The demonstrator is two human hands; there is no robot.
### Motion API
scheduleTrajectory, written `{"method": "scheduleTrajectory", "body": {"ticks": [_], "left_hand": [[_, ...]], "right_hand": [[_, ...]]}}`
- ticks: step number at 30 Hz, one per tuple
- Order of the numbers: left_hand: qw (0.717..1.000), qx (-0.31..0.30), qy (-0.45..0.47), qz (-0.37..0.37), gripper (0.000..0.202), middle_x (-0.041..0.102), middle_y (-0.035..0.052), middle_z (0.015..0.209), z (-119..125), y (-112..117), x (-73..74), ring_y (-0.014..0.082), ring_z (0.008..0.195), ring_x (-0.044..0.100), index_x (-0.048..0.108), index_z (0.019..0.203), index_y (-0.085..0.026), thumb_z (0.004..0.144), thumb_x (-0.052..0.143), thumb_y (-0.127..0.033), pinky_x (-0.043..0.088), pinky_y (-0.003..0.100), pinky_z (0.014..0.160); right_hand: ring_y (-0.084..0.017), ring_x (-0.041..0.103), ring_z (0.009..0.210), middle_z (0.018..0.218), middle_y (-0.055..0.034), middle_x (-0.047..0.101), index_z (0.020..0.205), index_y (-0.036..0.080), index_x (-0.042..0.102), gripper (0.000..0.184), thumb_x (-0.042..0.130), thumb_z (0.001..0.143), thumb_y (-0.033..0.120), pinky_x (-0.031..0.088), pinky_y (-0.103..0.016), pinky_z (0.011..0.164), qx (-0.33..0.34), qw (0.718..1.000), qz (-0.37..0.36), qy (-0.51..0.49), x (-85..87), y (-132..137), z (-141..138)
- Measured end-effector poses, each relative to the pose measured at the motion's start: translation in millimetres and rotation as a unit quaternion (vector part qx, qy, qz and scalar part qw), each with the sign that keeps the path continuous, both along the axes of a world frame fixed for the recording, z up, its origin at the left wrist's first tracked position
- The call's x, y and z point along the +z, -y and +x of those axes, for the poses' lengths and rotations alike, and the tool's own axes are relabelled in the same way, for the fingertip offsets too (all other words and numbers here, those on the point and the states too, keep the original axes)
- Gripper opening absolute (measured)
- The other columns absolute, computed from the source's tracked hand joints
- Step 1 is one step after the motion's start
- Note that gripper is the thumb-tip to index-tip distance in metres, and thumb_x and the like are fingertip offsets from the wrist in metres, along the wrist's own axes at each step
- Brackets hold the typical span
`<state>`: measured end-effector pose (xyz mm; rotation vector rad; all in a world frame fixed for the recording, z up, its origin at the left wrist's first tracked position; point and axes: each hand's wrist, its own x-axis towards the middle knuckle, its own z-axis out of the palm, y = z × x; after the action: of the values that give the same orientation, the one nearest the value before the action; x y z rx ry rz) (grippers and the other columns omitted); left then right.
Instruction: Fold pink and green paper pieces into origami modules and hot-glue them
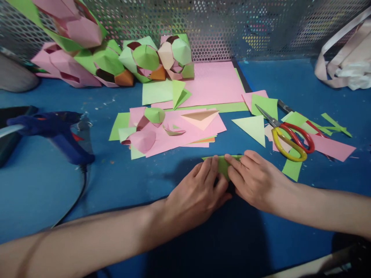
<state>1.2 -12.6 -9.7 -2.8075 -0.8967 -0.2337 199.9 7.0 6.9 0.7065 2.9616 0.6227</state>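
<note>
A folded piece of green paper lies on the blue table, partly hidden under my fingers. My left hand presses its left side, fingertips near the far folded edge and thumb bent in close. From the other side, my right hand bears down on the paper with its index finger along the same edge. Just beyond the hands is a stack of pink paper, topped by small green and pink folded pieces and a peach folded triangle. A pale green triangle rests to the right.
Scissors with red and yellow handles lie among paper scraps at the right. On the left is a blue glue gun with its cord. Folded paper shapes stand along the perforated metal panel. A pale ribbon is at the far right.
</note>
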Motion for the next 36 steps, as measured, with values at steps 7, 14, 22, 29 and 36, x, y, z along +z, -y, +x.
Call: {"method": "scheduleTrajectory", "body": {"ticks": [7,14,22,29,36], "left_hand": [[0.997,0.061,-0.035,0.028,0.037,0.061,0.0304,0.111,-1,2,5.3,0.0356,0.092,0.064,0.057,0.098,-0.006,0.091,0.043,-0.04,0.054,0.044,0.071],[0.997,0.061,-0.028,0.042,0.037,0.063,0.0313,0.11,-1,3,7.2,0.0354,0.091,0.064,0.06,0.094,-0.004,0.091,0.045,-0.039,0.054,0.043,0.07],[0.996,0.05,-0.023,0.066,0.037,0.065,0.0302,0.105,-2,0,7.1,0.0334,0.084,0.065,0.062,0.088,-0.005,0.089,0.048,-0.039,0.055,0.043,0.068],[0.995,0.057,-0.011,0.075,0.032,0.068,0.0239,0.092,-7,-4,9.7,0.0289,0.074,0.064,0.061,0.077,-0.01,0.088,0.049,-0.037,0.053,0.038,0.057],[0.998,0.053,0.042,0.013,0.015,0.063,0.0098,0.08,-11,-21,14.5,0.025,0.073,0.06,0.06,0.095,-0.011,0.084,0.054,-0.02,0.053,0.038,0.061]], "right_hand": [[-0.021,0.058,0.062,0.109,-0.0241,0.066,0.102,0.003,0.062,0.026,0.048,0.084,0.014,0.039,-0.04,0.074,-0.062,0.997,0.025,0.03,4.0,9,1],[-0.016,0.052,0.046,0.106,-0.0245,0.067,0.103,0.002,0.064,0.03,0.047,0.079,0.007,0.038,-0.041,0.067,-0.086,0.993,0.017,0.08,10.8,11,6],[-0.018,0.053,0.045,0.102,-0.0264,0.068,0.087,0.005,0.065,0.022,0.048,0.074,0.002,0.037,-0.042,0.066,-0.106,0.989,0.012,0.101,11.4,9,13],[-0.018,0.052,0.048,0.099,-0.026,0.068,0.085,0.007,0.063,0.019,0.046,0.077,0.002,0.035,-0.042,0.065,-0.107,0.988,0.0,0.11,10.4,7,13],[-0.02,0.053,0.056,0.089,-0.0168,0.067,0.083,0.012,0.059,0.013,0.048,0.079,0.007,0.031,-0.038,0.064,-0.115,0.992,-0.025,0.045,12.0,-4,17]]}}
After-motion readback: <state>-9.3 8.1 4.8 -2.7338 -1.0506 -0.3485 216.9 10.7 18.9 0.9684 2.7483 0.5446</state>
